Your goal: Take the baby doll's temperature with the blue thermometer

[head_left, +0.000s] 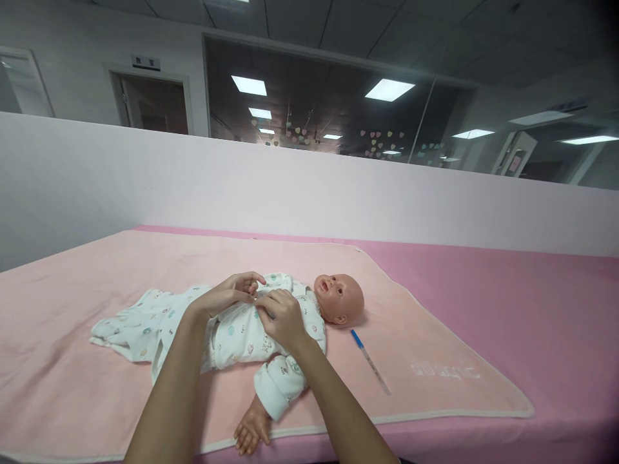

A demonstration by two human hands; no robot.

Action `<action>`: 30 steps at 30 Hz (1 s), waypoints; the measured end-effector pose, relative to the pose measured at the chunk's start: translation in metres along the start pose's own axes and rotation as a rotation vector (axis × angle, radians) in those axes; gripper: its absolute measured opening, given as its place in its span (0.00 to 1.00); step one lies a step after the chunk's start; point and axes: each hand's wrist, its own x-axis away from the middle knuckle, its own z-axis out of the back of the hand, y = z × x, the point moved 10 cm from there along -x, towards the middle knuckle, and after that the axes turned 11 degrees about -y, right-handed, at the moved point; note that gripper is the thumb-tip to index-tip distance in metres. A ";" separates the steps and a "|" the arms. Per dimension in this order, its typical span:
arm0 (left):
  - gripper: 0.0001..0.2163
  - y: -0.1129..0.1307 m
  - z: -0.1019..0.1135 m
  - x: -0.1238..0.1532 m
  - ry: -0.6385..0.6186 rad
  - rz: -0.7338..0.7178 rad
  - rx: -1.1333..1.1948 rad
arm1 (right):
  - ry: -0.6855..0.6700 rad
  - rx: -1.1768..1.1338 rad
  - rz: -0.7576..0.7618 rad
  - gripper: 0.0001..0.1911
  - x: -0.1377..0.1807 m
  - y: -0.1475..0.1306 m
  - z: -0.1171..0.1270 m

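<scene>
A baby doll lies on its back with its head to the right, dressed in a white printed baby top and matching trousers. Over its chest my two hands almost meet. My left hand pinches the front edge of the top between thumb and finger, its other fingers loosely curled. Close beside it, my right hand is closed on the same edge with bent fingers. Whatever fastener lies between the fingertips is too small to make out. The doll's near arm, with its bare hand, sticks out toward me.
A peach blanket with a pale border lies under the doll on a pink surface. Near the doll's head rests a clear stick-like thing with a blue cap, perhaps a thermometer. A white partition stands behind.
</scene>
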 end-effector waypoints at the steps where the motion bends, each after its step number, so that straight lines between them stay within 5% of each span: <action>1: 0.14 0.000 0.000 0.000 0.005 0.002 -0.002 | 0.002 0.012 0.005 0.10 0.000 -0.001 0.000; 30: 0.13 0.003 -0.006 -0.001 -0.033 0.023 -0.045 | 0.005 0.069 -0.079 0.05 -0.001 0.006 0.000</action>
